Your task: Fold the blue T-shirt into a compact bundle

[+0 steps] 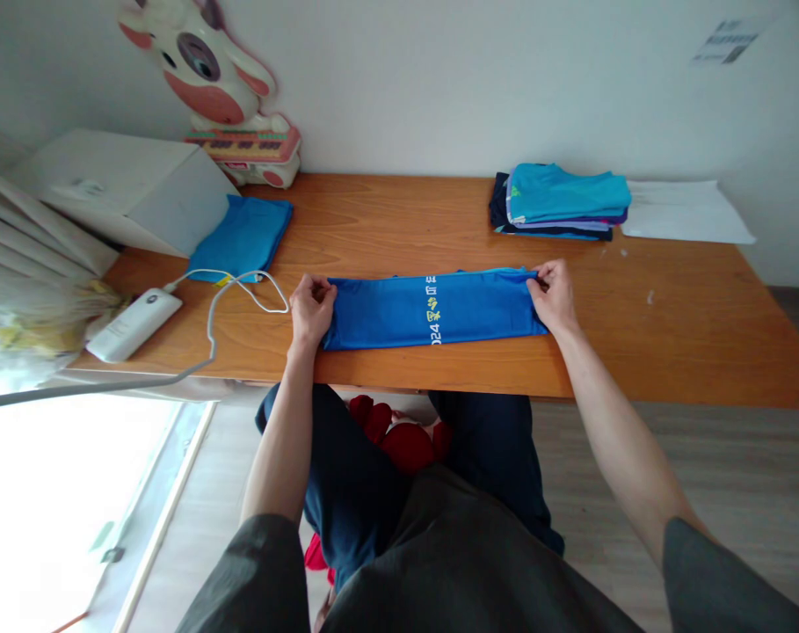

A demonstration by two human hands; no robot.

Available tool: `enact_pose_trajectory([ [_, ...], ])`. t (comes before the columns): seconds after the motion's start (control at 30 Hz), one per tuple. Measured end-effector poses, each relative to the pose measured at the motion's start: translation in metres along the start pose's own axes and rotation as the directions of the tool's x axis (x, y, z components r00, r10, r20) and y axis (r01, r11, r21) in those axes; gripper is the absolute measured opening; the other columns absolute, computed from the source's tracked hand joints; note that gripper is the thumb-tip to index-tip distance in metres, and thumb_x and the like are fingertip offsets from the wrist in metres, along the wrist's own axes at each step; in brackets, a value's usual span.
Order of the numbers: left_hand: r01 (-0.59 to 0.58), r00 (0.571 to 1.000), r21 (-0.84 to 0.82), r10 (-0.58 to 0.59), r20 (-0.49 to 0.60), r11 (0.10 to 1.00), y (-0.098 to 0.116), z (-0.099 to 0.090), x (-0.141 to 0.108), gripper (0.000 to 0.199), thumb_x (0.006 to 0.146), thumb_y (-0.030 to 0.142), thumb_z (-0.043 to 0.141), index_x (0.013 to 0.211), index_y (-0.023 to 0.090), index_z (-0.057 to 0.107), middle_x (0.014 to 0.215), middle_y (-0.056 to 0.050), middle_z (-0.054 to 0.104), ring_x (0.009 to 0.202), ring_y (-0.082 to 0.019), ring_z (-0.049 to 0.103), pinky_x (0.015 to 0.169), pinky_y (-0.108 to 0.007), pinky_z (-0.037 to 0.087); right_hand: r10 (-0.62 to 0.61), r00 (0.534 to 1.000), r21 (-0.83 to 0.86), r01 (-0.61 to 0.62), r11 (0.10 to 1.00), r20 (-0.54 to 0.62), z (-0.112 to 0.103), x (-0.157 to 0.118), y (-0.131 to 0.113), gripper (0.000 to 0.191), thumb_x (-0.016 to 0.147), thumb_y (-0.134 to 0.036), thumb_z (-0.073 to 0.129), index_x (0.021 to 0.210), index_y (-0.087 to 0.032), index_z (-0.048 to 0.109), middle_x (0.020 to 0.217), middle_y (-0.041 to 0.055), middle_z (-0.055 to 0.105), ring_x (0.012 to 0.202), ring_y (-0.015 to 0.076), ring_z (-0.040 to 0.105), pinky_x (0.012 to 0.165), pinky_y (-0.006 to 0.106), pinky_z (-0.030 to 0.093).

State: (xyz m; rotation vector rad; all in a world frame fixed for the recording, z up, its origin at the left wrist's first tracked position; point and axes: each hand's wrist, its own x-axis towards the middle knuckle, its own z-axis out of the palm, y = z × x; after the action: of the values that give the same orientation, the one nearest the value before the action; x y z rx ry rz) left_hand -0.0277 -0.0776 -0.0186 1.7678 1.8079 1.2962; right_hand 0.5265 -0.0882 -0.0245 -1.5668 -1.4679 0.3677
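A blue cloth (379, 312), folded into a long flat strip with white and yellow lettering near its middle, lies along the front of the wooden table (386, 220). My left hand (311, 308) pinches its upper left corner between thumb and fingers. At the opposite end, my right hand (553, 294) pinches the upper right corner. The strip looks fairly taut between both hands, and a lighter blue edge shows along its top right.
Folded clothes (563, 193) are stacked at the back right beside a white sheet (686, 211). On the left are a folded blue cloth (244, 236), a white box (141, 189), a white power bank (135, 325) with its cable, and a cow-shaped toy keyboard (241, 145).
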Motion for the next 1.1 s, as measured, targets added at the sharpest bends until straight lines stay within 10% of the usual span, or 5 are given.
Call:
enact_pose_trajectory([
  [0.13, -0.009, 0.999, -0.019, 0.010, 0.043, 1.000, 0.003, -0.001, 0.000, 0.019, 0.097, 0.039, 0.067, 0.109, 0.025, 0.072, 0.105, -0.006, 0.080, 0.100, -0.024, 0.078, 0.092, -0.038, 0.065, -0.059, 0.998, -0.023, 0.059, 0.998, 0.021, -0.004, 0.000, -0.003, 0.003, 0.092, -0.028, 0.068, 0.089, -0.029, 0.068, 0.108, 0.0080, 0.079, 0.106, 0.0316, 0.077, 0.104, 0.053, 0.065],
  [0.27, -0.007, 0.997, -0.013, 0.008, 0.080, 1.000, 0.005, -0.002, -0.001, 0.033, 0.102, 0.043, 0.063, 0.124, 0.025, 0.080, 0.109, -0.006, 0.084, 0.097, -0.025, 0.078, 0.092, -0.039, 0.064, -0.104, 0.994, -0.064, 0.106, 0.992, 0.035, -0.008, -0.002, -0.008, 0.024, 0.095, -0.023, 0.064, 0.080, -0.029, 0.081, 0.116, 0.0088, 0.081, 0.119, 0.0330, 0.077, 0.113, 0.056, 0.062],
  [0.8, -0.080, 0.988, 0.085, 0.067, 0.140, 0.993, 0.010, -0.004, -0.002, 0.051, 0.093, 0.035, 0.068, 0.141, 0.024, 0.081, 0.123, -0.009, 0.083, 0.099, -0.028, 0.075, 0.104, -0.047, 0.064, -0.106, 0.992, -0.133, 0.114, 0.985, 0.070, -0.014, -0.005, -0.012, 0.061, 0.084, -0.019, 0.059, 0.137, -0.027, 0.088, 0.144, 0.0125, 0.072, 0.119, 0.0339, 0.077, 0.101, 0.051, 0.069],
  [1.1, -0.117, 0.980, 0.073, 0.103, 0.171, 0.990, 0.006, -0.001, 0.000, 0.048, 0.096, 0.038, 0.066, 0.141, 0.027, 0.081, 0.143, -0.011, 0.082, 0.124, -0.034, 0.077, 0.113, -0.052, 0.062, -0.180, 0.976, -0.176, 0.200, 0.964, 0.119, -0.018, -0.012, -0.013, 0.077, 0.080, -0.014, 0.061, 0.153, -0.030, 0.078, 0.159, 0.0106, 0.065, 0.151, 0.0358, 0.064, 0.133, 0.059, 0.052],
])
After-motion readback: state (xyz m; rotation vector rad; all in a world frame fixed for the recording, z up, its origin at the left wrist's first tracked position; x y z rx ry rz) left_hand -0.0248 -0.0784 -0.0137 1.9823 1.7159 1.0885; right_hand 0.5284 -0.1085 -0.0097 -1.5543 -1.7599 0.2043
